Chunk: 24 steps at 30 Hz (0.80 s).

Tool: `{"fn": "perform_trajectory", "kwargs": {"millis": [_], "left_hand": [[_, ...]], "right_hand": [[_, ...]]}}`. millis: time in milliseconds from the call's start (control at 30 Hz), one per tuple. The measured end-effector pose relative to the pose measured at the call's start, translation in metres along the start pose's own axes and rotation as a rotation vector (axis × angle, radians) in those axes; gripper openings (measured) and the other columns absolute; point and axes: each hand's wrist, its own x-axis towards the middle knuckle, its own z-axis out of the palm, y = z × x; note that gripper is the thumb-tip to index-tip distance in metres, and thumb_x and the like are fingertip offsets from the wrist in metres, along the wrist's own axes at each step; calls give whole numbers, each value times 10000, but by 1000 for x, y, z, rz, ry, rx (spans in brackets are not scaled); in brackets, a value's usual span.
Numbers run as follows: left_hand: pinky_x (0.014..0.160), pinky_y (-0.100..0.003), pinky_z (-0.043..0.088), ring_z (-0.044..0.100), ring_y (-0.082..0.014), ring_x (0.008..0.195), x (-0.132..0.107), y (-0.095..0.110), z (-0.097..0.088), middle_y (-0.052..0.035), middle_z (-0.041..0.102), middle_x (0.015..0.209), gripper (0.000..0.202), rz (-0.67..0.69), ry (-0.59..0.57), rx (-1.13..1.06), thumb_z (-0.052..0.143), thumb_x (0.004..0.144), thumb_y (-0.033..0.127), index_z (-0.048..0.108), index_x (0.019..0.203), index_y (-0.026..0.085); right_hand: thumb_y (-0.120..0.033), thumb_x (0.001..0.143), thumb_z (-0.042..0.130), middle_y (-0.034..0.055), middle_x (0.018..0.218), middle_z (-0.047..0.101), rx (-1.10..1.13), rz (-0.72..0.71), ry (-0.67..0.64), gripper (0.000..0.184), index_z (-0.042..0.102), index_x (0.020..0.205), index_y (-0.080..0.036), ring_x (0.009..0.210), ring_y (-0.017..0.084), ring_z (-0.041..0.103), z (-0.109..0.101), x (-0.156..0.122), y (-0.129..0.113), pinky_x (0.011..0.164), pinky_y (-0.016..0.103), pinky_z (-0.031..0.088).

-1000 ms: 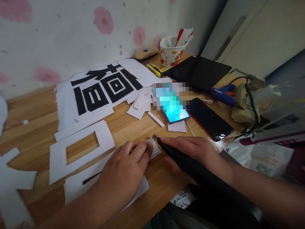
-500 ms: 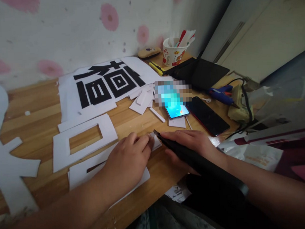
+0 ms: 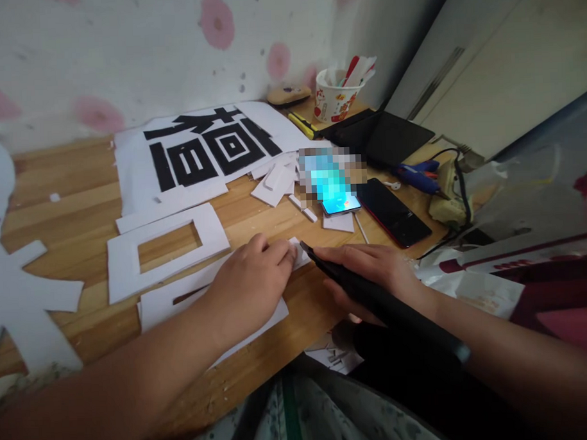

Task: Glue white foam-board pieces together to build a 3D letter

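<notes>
A white board piece (image 3: 300,257) is being pressed against the wooden table (image 3: 301,309) by the bent fingers of the left hand (image 3: 254,282); its end is projecting just past the fingertips, on the side towards the right hand (image 3: 372,268). Whether it is also being pinched from beneath cannot be told, as the thumb is being hidden. A long black tool (image 3: 397,316) is being grasped in the right hand, and its narrow tip is being held just beside the projecting end; whether the two are touching cannot be made out. A slotted white board (image 3: 156,308) is being partly covered by the left hand and forearm. Beyond it, a white rectangular frame (image 3: 214,229) is lying flat, and farther back a sheet with bold black strokes (image 3: 199,146) is being displayed. A lit phone (image 3: 343,202) is being flanked by a dark phone (image 3: 394,213).
</notes>
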Motion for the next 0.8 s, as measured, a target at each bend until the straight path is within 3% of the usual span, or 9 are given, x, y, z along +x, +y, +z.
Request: {"fn": "perform_trajectory", "kwargs": {"millis": [400, 533, 800], "left_hand": [[709, -376, 427, 476, -253, 896, -1, 0, 3, -106, 591, 1084, 359, 12, 55, -14, 355, 874, 125, 536, 1184, 144], [722, -372, 426, 473, -246, 896, -2, 0, 1, -93, 593, 1087, 347, 6, 51, 0, 363, 877, 123, 534, 1178, 155], [753, -388, 436, 479, -262, 920, -1, -1, 2, -94, 583, 1118, 335, 7, 41, -20, 390, 869, 139, 541, 1168, 153]], "right_hand": [[-192, 788, 517, 78, 870, 688, -17, -4, 11, 329, 557, 1114, -191, 719, 176, 655, 0, -17, -3, 609, 269, 498], [-177, 798, 503, 60, 762, 666, -70, -37, -13, 322, 548, 1116, -165, 627, 157, 628, -3, -18, -7, 567, 253, 486], [-202, 815, 518, 66, 764, 661, -95, -68, -14, 324, 534, 1135, -155, 637, 167, 624, -3, -26, -4, 568, 261, 479]]}}
